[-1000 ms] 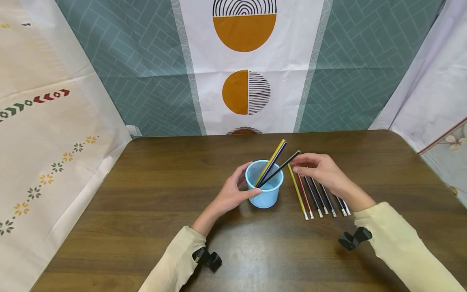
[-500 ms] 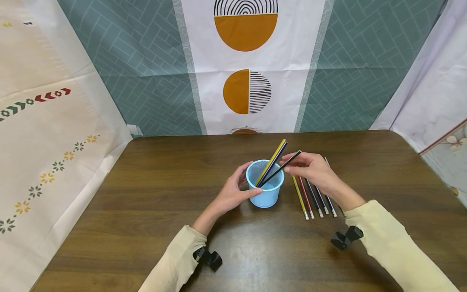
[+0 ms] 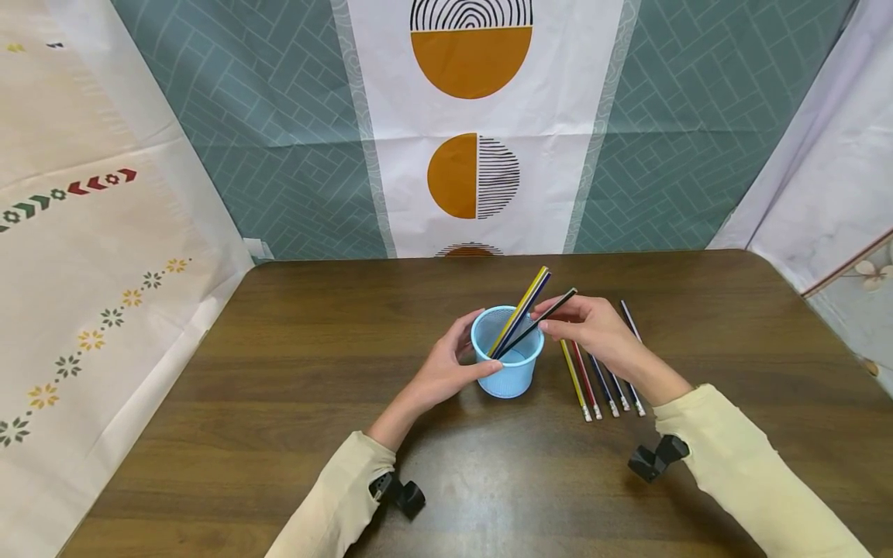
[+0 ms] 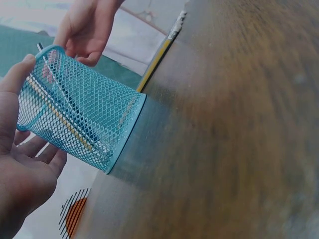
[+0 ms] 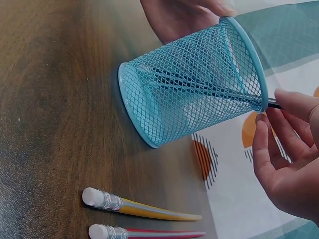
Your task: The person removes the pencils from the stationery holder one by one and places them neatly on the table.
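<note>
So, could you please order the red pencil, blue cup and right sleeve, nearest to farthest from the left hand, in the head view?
1. Blue cup, in the left hand
2. Red pencil, right of cup
3. Right sleeve, farther right

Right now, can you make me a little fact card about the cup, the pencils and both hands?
holder: light blue mesh cup, upright on the wooden table
inside: yellow pencil, dark blue pencil and black pencil, all leaning right in the head view
left hand: holds the cup
right hand: at the rim, by the black pencil; grip unclear
outside: row of pencils, five showing, erasers nearest the person
</note>
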Action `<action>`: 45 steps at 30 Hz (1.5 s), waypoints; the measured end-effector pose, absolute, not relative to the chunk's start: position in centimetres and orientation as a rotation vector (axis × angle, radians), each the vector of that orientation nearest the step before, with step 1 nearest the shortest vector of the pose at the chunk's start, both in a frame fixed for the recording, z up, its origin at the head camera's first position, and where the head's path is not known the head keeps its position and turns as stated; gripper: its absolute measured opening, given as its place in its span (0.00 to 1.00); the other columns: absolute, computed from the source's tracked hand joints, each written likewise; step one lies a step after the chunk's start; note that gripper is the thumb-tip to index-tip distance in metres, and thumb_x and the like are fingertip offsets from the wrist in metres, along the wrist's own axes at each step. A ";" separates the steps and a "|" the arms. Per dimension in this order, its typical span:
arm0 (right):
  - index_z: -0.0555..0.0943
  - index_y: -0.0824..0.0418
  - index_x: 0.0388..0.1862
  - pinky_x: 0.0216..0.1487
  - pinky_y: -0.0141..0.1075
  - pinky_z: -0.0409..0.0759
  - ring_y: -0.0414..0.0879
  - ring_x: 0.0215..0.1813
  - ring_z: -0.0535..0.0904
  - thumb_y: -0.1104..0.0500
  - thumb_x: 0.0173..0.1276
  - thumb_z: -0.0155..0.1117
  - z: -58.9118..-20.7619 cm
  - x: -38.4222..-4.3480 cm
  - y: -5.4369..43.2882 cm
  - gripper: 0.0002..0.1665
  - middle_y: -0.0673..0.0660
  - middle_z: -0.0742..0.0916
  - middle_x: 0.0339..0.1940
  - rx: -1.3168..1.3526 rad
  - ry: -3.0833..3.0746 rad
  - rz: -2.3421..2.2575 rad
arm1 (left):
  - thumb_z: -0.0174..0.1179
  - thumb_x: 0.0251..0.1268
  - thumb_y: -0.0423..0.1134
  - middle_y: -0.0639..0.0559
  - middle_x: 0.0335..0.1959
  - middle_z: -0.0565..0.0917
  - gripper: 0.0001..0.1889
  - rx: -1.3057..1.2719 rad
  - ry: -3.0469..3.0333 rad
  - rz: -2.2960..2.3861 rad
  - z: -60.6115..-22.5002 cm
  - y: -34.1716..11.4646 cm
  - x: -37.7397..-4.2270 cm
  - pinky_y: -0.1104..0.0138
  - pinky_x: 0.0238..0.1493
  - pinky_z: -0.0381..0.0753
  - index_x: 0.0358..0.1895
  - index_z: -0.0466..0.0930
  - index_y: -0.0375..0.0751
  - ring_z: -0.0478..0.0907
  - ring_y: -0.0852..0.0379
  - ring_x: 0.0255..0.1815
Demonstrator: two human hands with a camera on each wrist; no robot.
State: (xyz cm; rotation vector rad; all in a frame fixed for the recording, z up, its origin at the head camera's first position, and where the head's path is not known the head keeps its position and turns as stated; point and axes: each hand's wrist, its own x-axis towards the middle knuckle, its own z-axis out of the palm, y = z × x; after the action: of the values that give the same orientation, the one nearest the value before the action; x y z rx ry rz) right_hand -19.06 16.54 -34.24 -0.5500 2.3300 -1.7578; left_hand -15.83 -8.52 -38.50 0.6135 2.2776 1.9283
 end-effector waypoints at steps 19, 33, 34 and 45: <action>0.82 0.69 0.49 0.42 0.33 0.79 0.45 0.42 0.81 0.61 0.66 0.66 -34.1 -18.9 16.6 0.15 0.61 0.87 0.44 -0.551 2.438 -1.721 | 0.68 0.57 0.30 0.41 0.66 0.70 0.40 0.616 2.302 1.917 -38.6 -8.5 -15.8 0.55 0.65 0.66 0.72 0.58 0.38 0.67 0.50 0.67; 0.80 0.74 0.48 0.46 0.40 0.82 0.50 0.41 0.85 0.67 0.67 0.64 -33.1 -18.6 16.4 0.14 0.67 0.85 0.45 -0.571 2.394 -1.821 | 0.66 0.58 0.28 0.32 0.65 0.69 0.39 0.614 2.281 1.900 -35.6 -8.3 -14.3 0.51 0.65 0.66 0.71 0.56 0.27 0.65 0.41 0.67; 0.79 0.75 0.48 0.46 0.41 0.82 0.50 0.41 0.85 0.67 0.67 0.64 -33.1 -18.6 16.4 0.14 0.67 0.85 0.45 -0.577 2.376 -1.834 | 0.66 0.59 0.29 0.32 0.65 0.69 0.39 0.619 2.283 1.899 -35.3 -8.3 -14.2 0.51 0.65 0.66 0.71 0.56 0.27 0.66 0.40 0.67; 0.76 0.78 0.47 0.42 0.37 0.83 0.41 0.39 0.85 0.72 0.68 0.59 -32.6 -18.3 16.3 0.11 0.71 0.84 0.43 -0.691 2.383 -1.824 | 0.68 0.57 0.29 0.40 0.66 0.70 0.40 0.617 2.306 1.922 -38.6 -8.4 -15.8 0.53 0.66 0.65 0.72 0.57 0.37 0.66 0.48 0.67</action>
State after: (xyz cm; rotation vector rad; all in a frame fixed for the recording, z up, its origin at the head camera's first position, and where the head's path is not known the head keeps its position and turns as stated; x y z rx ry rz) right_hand -18.25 16.26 -32.61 -0.6907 2.3830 -1.8238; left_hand -15.77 -8.37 -38.56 0.6165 2.3064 1.9223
